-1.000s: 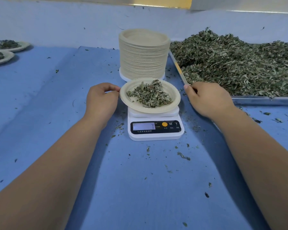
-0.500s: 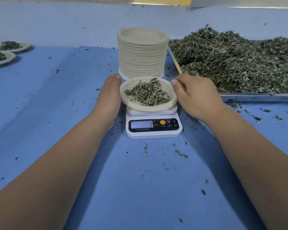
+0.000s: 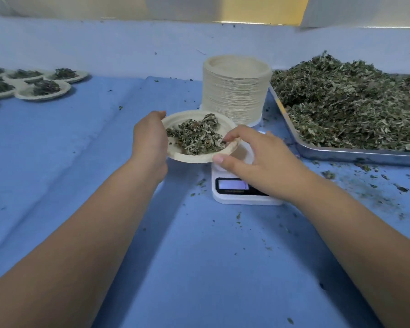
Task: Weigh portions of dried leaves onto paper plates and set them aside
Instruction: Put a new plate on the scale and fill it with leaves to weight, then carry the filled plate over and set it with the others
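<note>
Paper plate [image 3: 192, 159] with a loose mound of dried leaves [image 3: 197, 138], held between both hands over the blue desk [image 3: 199, 256], offset toward 9 o'clock from the kitchen scale [image 3: 246, 198] and seemingly clear of its platform. Left hand [image 3: 149, 140] at the plate's 9 o'clock edge, grip closed on the rim, fingers hidden beneath. Right hand [image 3: 258, 159] at about 4 o'clock, grip pinching the rim, thumb against the near edge, fingertips over the lip and touching the leaves.

Probably almost weightless, so no call for strength, only steadiness. Thin moulded paper: stiff enough across its shallow dish, but apt to buckle if squeezed hard at one point. Dry matte surface, unlikely to slip. Contents the real worry: crumbly, unbound, heaped close to the 3 o'clock lip, ready to spill with any tilt or jolt. Best supported from underneath at opposite edges and carried level, thumbs light on the rim and off the leaves. One-handed carrying likely fine with fingers spread under the base.

Likely destination at 10 o'clock, well apart: filled plates [image 3: 45, 91] laid edge to edge. Stack of empty plates [image 3: 234, 91] at 12 o'clock, just behind the scale. Steel tray [image 3: 341, 153] with the big heap [image 3: 353, 102] at 2 o'clock.
</note>
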### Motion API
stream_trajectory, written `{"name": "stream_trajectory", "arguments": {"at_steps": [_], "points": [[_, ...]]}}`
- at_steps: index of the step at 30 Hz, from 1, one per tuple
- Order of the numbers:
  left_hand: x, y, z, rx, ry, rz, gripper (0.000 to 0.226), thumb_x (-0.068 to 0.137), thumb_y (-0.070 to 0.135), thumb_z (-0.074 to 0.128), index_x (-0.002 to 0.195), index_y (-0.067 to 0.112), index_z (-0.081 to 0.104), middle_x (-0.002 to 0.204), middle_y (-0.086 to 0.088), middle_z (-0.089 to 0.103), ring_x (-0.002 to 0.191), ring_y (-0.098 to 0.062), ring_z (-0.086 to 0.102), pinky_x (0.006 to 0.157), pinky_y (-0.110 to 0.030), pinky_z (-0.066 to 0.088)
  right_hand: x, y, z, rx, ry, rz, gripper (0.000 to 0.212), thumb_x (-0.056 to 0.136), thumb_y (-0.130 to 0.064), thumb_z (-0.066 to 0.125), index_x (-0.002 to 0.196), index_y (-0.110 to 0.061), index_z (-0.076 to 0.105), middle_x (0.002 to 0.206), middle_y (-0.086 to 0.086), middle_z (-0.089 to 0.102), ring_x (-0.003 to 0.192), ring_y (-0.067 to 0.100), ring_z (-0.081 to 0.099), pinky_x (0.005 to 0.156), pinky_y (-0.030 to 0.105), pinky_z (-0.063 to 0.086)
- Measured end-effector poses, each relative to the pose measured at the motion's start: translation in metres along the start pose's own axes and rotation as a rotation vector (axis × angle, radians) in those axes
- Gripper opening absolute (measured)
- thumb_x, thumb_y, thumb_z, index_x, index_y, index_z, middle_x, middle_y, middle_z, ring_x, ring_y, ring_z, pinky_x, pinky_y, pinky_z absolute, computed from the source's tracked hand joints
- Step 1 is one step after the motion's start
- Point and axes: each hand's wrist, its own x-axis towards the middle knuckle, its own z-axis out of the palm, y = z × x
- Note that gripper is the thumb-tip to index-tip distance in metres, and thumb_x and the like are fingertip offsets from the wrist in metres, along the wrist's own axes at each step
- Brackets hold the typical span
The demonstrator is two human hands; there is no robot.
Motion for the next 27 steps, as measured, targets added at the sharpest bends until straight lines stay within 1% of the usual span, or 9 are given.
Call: {"name": "stream_trajectory", "arguments": {"at_steps": [2,7,11,14,16,19,23,25,27], "points": [[0.008,0.0,-0.026,0.019,0.061,0.02,0.025,0.097,0.027,0.05,0.109,0.024,0.071,0.094,-0.003,0.069,0.065,-0.019,0.063,0.062,-0.028,0.048,0.007,-0.016,0.018,0.014,0.001,-0.069,0.056,0.077,-0.081,0.051,0.116,-0.042,0.057,0.103,-0.03,0.052,0.101,-0.024,0.036,0.094,0.032,0.034],[0.024,0.012,-0.098,0.064,0.203,0.066,0.025,0.096,0.022,0.048,0.096,0.024,0.073,0.097,-0.007,0.072,0.082,-0.026,0.066,0.074,-0.036,0.052,0.034,-0.061,0.069,0.005,-0.01,-0.158,0.048,0.079,-0.077,0.059,0.109,-0.04,0.062,0.072,-0.025,0.047,0.075,0.001,0.051,0.07,0.022,0.038],[0.046,0.026,-0.154,0.125,0.313,0.077,0.026,0.097,0.02,0.046,0.093,0.024,0.071,0.092,-0.005,0.072,0.07,-0.023,0.066,0.067,-0.03,0.049,0.066,-0.102,0.115,-0.056,-0.066,-0.282,0.05,0.087,-0.074,0.048,0.11,-0.031,0.058,0.108,-0.011,0.065,0.1,0.013,0.056,0.101,0.042,0.038],[0.066,0.034,-0.197,0.232,0.388,0.083,0.028,0.098,0.02,0.044,0.1,0.024,0.071,0.075,0.002,0.07,0.049,-0.013,0.061,0.049,-0.02,0.045,0.092,-0.13,0.152,-0.073,-0.106,-0.307,0.047,0.09,-0.072,0.049,0.108,-0.029,0.056,0.108,-0.006,0.064,0.088,0.014,0.048,0.097,0.044,0.041],[0.08,0.039,-0.223,0.443,0.343,0.135,0.028,0.101,0.018,0.04,0.111,0.019,0.066,0.095,-0.001,0.064,0.064,-0.013,0.055,0.061,-0.026,0.047,0.11,-0.147,0.175,-0.085,-0.14,-0.305,0.045,0.091,-0.07,0.05,0.107,-0.028,0.055,0.102,-0.005,0.063,0.084,0.016,0.046,0.086,0.041,0.042],[0.098,0.046,-0.26,0.714,0.298,0.182,0.018,0.103,0.018,0.037,0.101,0.014,0.054,0.106,-0.007,0.051,0.09,-0.024,0.045,0.081,-0.036,0.041,0.141,-0.17,0.206,-0.12,-0.211,-0.289,0.048,0.094,-0.07,0.046,0.111,-0.026,0.053,0.102,-0.002,0.064,0.097,0.025,0.057,0.085,0.042,0.044],[0.113,0.042,-0.305,0.99,0.304,0.221,0.032,0.106,0.025,0.034,0.088,0.007,0.054,0.097,-0.015,0.061,0.1,-0.036,0.055,0.076,-0.037,0.034,0.189,-0.193,0.245,-0.151,-0.25,-0.271,0.05,0.093,-0.07,0.047,0.115,-0.026,0.051,0.112,0.002,0.065,0.106,0.03,0.059,0.089,0.044,0.046],[0.114,0.038,-0.317,1.036,0.336,0.234,0.027,0.1,0.022,0.037,0.097,0.01,0.06,0.114,-0.019,0.065,0.113,-0.038,0.056,0.085,-0.04,0.039,0.212,-0.203,0.264,-0.163,-0.248,-0.254,0.053,0.091,-0.072,0.048,0.118,-0.026,0.051,0.115,0.004,0.065,0.109,0.031,0.059,0.09,0.045,0.048],[0.118,0.035,-0.322,1.033,0.328,0.244,0.041,0.092,0.016,0.041,0.126,0.011,0.063,0.136,-0.015,0.063,0.127,-0.036,0.053,0.099,-0.037,0.041,0.233,-0.215,0.286,-0.165,-0.223,-0.241,0.059,0.089,-0.075,0.047,0.122,-0.026,0.05,0.12,0.005,0.064,0.112,0.033,0.059,0.092,0.047,0.048]]}}
